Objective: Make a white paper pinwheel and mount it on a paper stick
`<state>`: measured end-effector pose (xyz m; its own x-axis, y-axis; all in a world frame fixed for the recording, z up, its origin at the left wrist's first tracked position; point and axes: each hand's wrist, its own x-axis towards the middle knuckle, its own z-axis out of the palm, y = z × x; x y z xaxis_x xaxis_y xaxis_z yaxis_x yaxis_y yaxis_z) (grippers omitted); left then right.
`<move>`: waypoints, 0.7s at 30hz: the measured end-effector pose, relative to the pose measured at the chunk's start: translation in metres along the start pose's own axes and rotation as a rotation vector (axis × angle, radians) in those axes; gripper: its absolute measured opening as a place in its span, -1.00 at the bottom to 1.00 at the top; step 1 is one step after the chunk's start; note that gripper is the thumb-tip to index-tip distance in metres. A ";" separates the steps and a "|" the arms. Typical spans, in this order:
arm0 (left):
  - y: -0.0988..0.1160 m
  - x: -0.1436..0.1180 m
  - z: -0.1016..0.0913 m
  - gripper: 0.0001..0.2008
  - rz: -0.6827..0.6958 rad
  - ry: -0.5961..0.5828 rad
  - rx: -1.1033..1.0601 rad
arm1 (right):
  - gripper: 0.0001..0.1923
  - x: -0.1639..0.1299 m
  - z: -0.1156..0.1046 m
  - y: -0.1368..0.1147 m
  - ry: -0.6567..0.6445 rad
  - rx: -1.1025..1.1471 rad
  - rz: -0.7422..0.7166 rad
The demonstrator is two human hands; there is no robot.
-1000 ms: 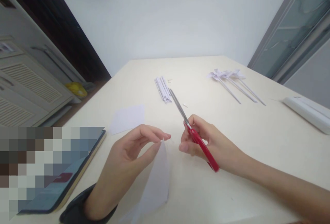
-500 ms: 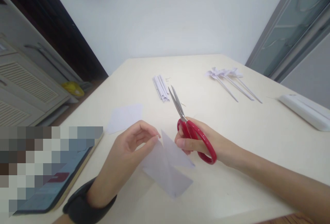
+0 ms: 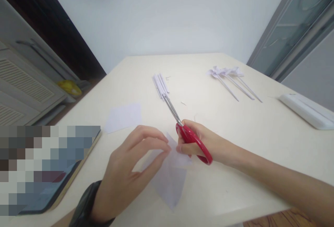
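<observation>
My left hand (image 3: 130,167) pinches the top corner of a folded white paper piece (image 3: 169,180) that lies low over the cream table (image 3: 235,143). My right hand (image 3: 206,143) grips red-handled scissors (image 3: 191,138); their steel blades are closed and point away toward a bundle of white paper strips (image 3: 160,86). The fingertips of both hands nearly meet at the paper's upper corner. A dark band circles my left wrist.
A flat white paper square (image 3: 123,116) lies left of centre. Three white paper pinwheels on sticks (image 3: 229,79) rest at the far right. A long white box (image 3: 305,110) sits at the right edge. A blurred tablet or book (image 3: 47,174) lies at the near left.
The scissor blades, apart half a second ago, have closed. The paper has turned and dropped lower under my left hand. Both hands have drawn closer together.
</observation>
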<state>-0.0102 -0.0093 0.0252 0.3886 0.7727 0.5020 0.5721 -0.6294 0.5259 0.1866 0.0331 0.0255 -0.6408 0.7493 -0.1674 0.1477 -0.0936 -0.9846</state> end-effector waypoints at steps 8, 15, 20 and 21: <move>0.008 0.000 0.003 -0.82 0.080 -0.192 -0.071 | -0.85 0.001 0.007 0.010 -0.067 0.078 0.060; 0.012 0.001 0.009 -0.84 0.045 -0.286 -0.089 | -0.83 0.000 0.009 0.009 -0.049 0.134 0.047; 0.011 -0.003 0.009 -0.80 0.036 -0.298 -0.084 | -0.80 0.002 0.011 0.011 -0.021 0.085 0.038; 0.010 -0.004 0.010 -0.80 0.030 -0.303 -0.083 | -0.80 0.002 0.011 0.012 -0.018 0.089 0.033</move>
<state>0.0014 -0.0177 0.0220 0.6092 0.7354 0.2967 0.5012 -0.6470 0.5747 0.1788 0.0264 0.0130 -0.6502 0.7330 -0.2000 0.1017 -0.1769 -0.9790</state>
